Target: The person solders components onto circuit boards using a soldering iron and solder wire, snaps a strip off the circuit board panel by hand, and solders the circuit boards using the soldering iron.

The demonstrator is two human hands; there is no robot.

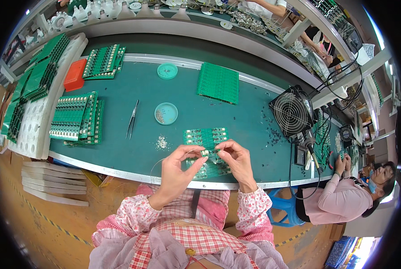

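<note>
Over the near edge of the bench, my left hand (174,172) and my right hand (239,165) pinch a small green circuit board strip (211,154) between thumbs and fingertips, one hand at each end. Light-coloured parts show on the strip. Directly beneath lies a larger green circuit board panel (205,134) with rows of mounted components; my fingers hide its middle. A thin wire loops beside my left wrist. Left of my hands, a small heap of pale bits (162,143) rests on the mat, near tweezers (132,119).
Two round teal dishes (177,117) sit beyond. A stack of bare green boards (218,83) lies at the back; populated boards (75,117) and a red box (76,75) stand left. A fan (293,112) and dark cables are right. A co-worker (344,199) sits at right.
</note>
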